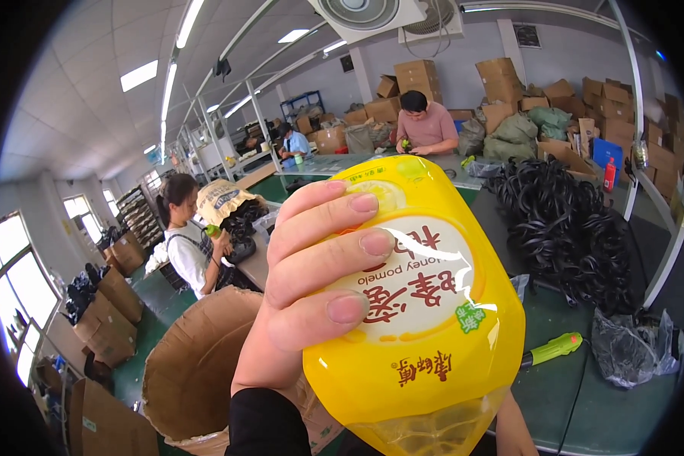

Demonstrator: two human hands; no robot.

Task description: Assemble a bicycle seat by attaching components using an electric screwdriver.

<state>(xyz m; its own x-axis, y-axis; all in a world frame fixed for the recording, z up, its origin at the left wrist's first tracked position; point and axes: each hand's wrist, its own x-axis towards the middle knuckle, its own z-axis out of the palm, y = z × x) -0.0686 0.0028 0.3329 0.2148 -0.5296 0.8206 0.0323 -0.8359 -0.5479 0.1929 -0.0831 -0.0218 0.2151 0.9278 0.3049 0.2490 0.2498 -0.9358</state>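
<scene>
The glossy, likely slippery bottle (pixel 463 220) is best held mid-body, as gripped by the left hand (pixel 300 277) (the right hand's state cannot be told).

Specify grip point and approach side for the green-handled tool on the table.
Probably mid-handle on the green-handled tool, from above and the right: it lies on the table, handle pointing rightward, while in view its dark end reaches the yellow bottle.
</scene>
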